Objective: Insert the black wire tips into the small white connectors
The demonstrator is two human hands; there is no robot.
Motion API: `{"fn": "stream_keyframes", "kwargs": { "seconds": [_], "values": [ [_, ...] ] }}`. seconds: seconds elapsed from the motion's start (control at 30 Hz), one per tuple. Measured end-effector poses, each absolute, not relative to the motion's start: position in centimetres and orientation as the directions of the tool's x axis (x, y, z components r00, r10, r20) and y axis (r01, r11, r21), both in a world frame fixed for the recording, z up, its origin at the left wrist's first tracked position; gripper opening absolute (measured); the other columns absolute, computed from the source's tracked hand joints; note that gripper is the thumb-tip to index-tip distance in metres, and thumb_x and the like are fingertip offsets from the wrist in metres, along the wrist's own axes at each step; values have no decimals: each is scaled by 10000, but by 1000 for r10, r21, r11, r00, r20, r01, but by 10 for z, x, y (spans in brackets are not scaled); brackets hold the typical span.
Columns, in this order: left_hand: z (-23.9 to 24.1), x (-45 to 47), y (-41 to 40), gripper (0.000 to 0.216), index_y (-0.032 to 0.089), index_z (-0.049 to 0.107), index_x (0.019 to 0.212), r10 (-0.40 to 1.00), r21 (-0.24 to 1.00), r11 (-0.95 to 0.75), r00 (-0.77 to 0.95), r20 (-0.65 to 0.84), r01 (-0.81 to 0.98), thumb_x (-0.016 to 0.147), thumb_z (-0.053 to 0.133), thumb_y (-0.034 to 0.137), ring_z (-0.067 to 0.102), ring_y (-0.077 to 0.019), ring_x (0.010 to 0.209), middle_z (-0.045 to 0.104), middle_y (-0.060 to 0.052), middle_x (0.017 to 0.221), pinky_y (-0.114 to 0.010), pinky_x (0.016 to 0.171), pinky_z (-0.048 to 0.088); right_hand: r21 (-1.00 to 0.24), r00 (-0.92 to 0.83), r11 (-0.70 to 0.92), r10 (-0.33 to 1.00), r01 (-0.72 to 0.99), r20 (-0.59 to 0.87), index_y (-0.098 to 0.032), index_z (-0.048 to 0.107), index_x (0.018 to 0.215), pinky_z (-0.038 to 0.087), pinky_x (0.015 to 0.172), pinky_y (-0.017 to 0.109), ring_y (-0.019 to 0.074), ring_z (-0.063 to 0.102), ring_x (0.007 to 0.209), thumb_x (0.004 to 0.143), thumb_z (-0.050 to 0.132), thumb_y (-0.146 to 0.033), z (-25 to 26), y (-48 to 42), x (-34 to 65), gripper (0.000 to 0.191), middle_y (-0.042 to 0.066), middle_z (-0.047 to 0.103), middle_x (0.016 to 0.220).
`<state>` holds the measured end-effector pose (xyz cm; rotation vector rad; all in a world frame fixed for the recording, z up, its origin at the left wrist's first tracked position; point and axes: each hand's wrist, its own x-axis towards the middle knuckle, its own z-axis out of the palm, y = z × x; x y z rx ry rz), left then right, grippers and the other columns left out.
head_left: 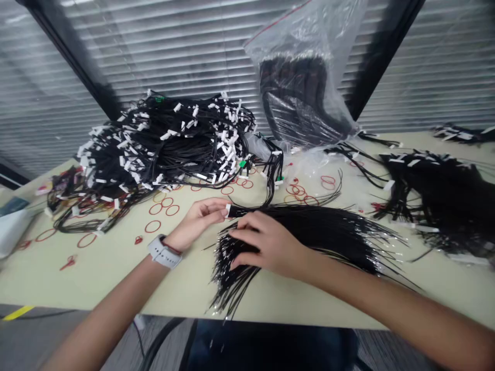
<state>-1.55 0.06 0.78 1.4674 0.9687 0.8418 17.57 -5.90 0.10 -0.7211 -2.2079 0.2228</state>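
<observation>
My left hand (204,216), with a grey watch (165,251) on its wrist, pinches a small white connector (228,210) between thumb and fingers. Black wires run from that connector to the right, partly behind my other hand. Over the near end of a thick bundle of loose black wires (317,226) hovers my right hand (266,245). Its fingers are spread and bent, with nothing plainly gripped; whether the fingertips touch the wires I cannot tell. Bare, shiny tips show at both ends of the bundle.
A big heap of black cables (174,139) with white connectors lies at the back left. A clear plastic bag (301,98) of black wires leans against the blinds. More cable bundles (456,196) cover the right side. Red rubber bands (152,226) are scattered over the table (116,278).
</observation>
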Motion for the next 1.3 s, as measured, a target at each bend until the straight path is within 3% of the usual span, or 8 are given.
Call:
{"fn": "stream_keyframes", "kwargs": {
  "seconds": [0.17, 0.27, 0.37, 0.5, 0.7, 0.83, 1.13, 1.3],
  "values": [
    [20, -9, -1, 222, 148, 645, 896, 918, 988, -81, 396, 21, 135, 711, 682, 265, 606, -120, 714, 670, -30, 822, -236, 699, 491, -704, -356, 619, 782, 349, 512, -181, 602, 999, 432, 622, 243, 107, 526, 695, 864, 470, -409, 32, -33, 203, 296, 43, 575, 885],
    [26, -3, -3, 203, 151, 640, 877, 931, 985, -94, 362, 36, 142, 713, 679, 264, 604, -114, 698, 664, -17, 781, -227, 683, 488, -653, -437, 604, 792, 457, 427, -180, 585, 1025, 392, 577, 236, 84, 470, 593, 772, 609, -382, 36, -14, 210, 326, 35, 567, 891],
    [29, 6, -7, 224, 152, 624, 901, 954, 987, -122, 286, 87, 107, 726, 666, 286, 610, -118, 734, 669, -19, 808, -234, 712, 484, -558, -563, 657, 742, 506, 364, -160, 608, 798, 335, 573, 233, 89, 441, 582, 780, 595, -282, 34, -1, 208, 124, -12, 534, 683],
    [30, 20, -15, 328, 143, 588, 955, 947, 981, -135, 308, 87, 138, 692, 699, 305, 623, -145, 770, 680, -35, 847, -262, 717, 485, -655, -583, 598, 761, 462, 283, -152, 544, 662, 289, 536, 218, 79, 407, 551, 799, 547, -263, 37, 8, 208, 176, -44, 458, 577],
    [24, 43, -12, 270, 113, 602, 683, 945, 957, -122, 327, 31, 261, 720, 656, 375, 589, -127, 567, 640, -19, 612, -239, 550, 459, -785, -620, 534, 741, 314, 256, -146, 562, 693, 305, 548, 224, 89, 429, 587, 816, 507, -326, 37, 19, 218, 225, -20, 507, 632],
    [20, 46, -10, 235, 113, 618, 717, 954, 979, -77, 299, 18, 187, 728, 649, 346, 616, -134, 649, 674, -42, 699, -250, 642, 479, -779, -614, 557, 732, 289, 296, -153, 545, 673, 292, 549, 225, 86, 406, 583, 813, 508, -334, 35, 22, 219, 232, -32, 475, 614],
    [27, -8, -36, 153, 143, 643, 765, 957, 924, -43, 283, -71, 380, 751, 616, 293, 613, -135, 678, 679, -22, 718, -233, 660, 476, -782, -594, 558, 740, 277, 317, -172, 411, 611, 267, 560, 231, 78, 342, 580, 800, 518, -323, 40, 14, 215, 265, -50, 362, 598],
    [34, -38, -50, 166, 154, 634, 735, 830, 783, -87, 480, -285, 615, 782, 564, 297, 597, -141, 664, 658, -5, 693, -230, 621, 453, -809, -526, 516, 788, 282, 319, -173, 404, 616, 264, 547, 235, 74, 326, 568, 799, 528, -350, 43, 20, 223, 283, -46, 354, 606]
  ]
}}
